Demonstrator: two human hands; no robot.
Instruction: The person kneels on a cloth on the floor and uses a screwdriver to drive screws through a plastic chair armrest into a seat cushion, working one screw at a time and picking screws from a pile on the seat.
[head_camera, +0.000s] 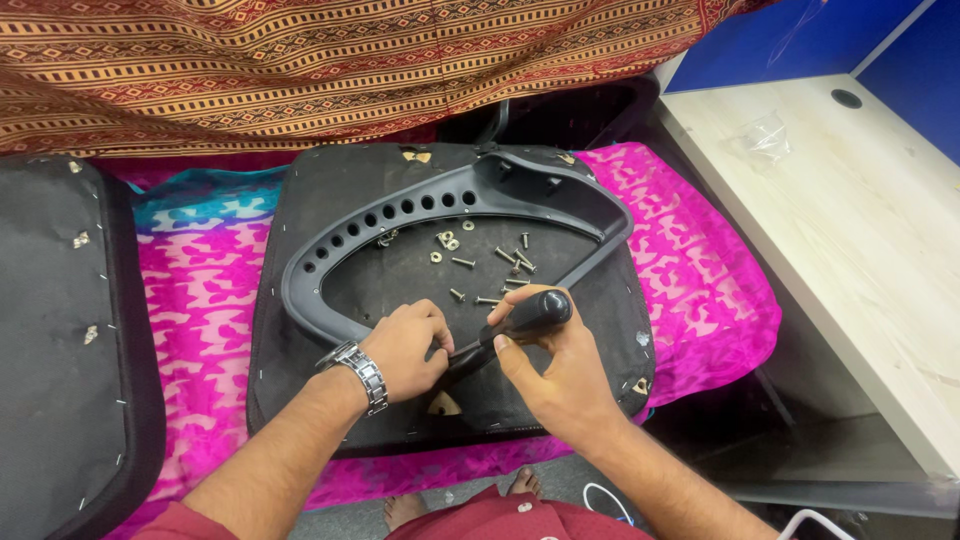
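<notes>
A dark grey plastic armrest frame (330, 262), loop-shaped with a row of round holes along its upper bar, is seen lying on the black underside of a seat cushion (300, 385) at the centre of the frame. The cushion is laid on a pink patterned cloth (200, 300).

The right hand (560, 375) is closed around the black handle of a screwdriver (525, 318), held at a slant with its tip directed down toward the lower corner of the armrest frame. The left hand (405, 345), with a metal wristwatch (362, 372) worn at the wrist, is curled against that same lower corner, just beside the tool's shaft; fingers are bent, and whether the frame is pinched or merely pressed cannot be told.

Loose screws and washers (490, 262) are scattered on the cushion inside the loop. A second black cushion (60, 330) is noted at the left edge, and a pale wooden surface (860, 230) at the right.
</notes>
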